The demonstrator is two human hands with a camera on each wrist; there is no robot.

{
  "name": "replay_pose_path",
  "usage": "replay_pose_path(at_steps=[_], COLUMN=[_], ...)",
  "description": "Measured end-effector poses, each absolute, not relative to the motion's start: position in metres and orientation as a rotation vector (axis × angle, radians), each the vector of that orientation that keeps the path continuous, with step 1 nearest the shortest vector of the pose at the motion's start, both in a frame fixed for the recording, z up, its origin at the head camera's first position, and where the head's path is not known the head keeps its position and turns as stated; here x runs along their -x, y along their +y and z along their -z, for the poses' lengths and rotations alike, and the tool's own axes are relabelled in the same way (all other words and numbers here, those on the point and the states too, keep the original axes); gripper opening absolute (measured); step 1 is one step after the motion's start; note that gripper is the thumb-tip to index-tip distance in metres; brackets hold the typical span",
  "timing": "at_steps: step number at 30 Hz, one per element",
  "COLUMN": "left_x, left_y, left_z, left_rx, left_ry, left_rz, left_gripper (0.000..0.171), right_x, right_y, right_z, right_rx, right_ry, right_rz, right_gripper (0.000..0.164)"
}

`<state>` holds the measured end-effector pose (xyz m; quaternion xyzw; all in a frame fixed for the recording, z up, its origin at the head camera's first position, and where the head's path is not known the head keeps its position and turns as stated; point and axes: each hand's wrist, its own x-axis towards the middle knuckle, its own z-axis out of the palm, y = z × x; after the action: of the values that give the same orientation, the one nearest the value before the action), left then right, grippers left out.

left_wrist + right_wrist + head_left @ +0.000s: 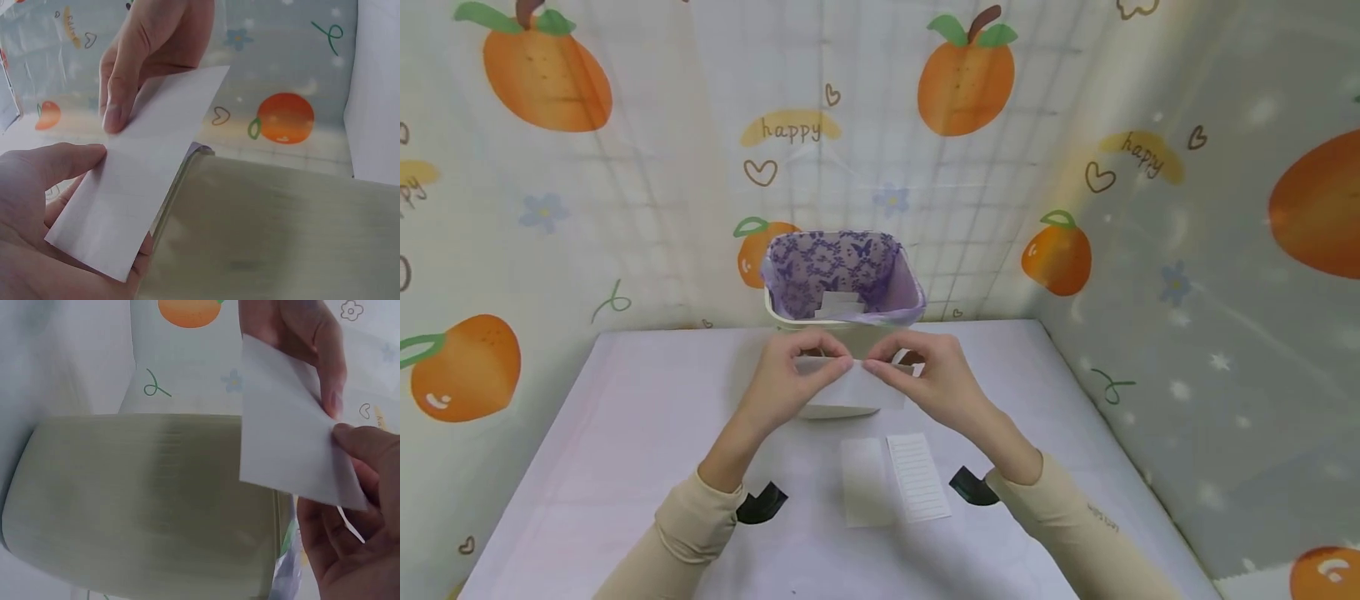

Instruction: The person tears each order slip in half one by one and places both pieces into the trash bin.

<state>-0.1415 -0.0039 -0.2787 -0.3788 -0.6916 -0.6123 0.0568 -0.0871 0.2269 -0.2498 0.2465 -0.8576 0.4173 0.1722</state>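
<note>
Both hands pinch the upper edge of a white paper sheet (pixel 855 385) between thumb and fingers, the thumb tips close together at its middle. My left hand (pixel 793 375) holds it left of centre, my right hand (pixel 936 379) right of centre. In the left wrist view the paper (pixel 140 162) slants between the left hand (pixel 44 219) and the right hand (pixel 165 37). From the right wrist, its plain face (pixel 290 431) shows, with the right fingers partly behind it. Just beyond the hands stands a bin (pixel 850 337) with a purple lace-patterned liner (pixel 835 260).
A white piece of paper (pixel 842 303) shows inside the bin. On the white table (pixel 662 417) below the hands lie a plain paper slip (pixel 867 483) and a lined one (pixel 917 477), side by side. Fruit-printed curtains (pixel 850 183) stand behind and at the sides.
</note>
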Motion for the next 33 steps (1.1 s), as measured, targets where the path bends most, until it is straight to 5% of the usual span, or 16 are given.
replay_pose_path(at_steps=[33], left_x=[0.169], left_y=[-0.010], left_z=[0.206], left_rx=[1.070], left_ry=[-2.111], left_rz=[1.779], left_gripper=[0.005], right_x=[0.118], right_y=[0.214], right_z=[0.169], right_rx=[-0.731], right_ry=[-2.459], right_rz=[-0.991], right_gripper=[0.004])
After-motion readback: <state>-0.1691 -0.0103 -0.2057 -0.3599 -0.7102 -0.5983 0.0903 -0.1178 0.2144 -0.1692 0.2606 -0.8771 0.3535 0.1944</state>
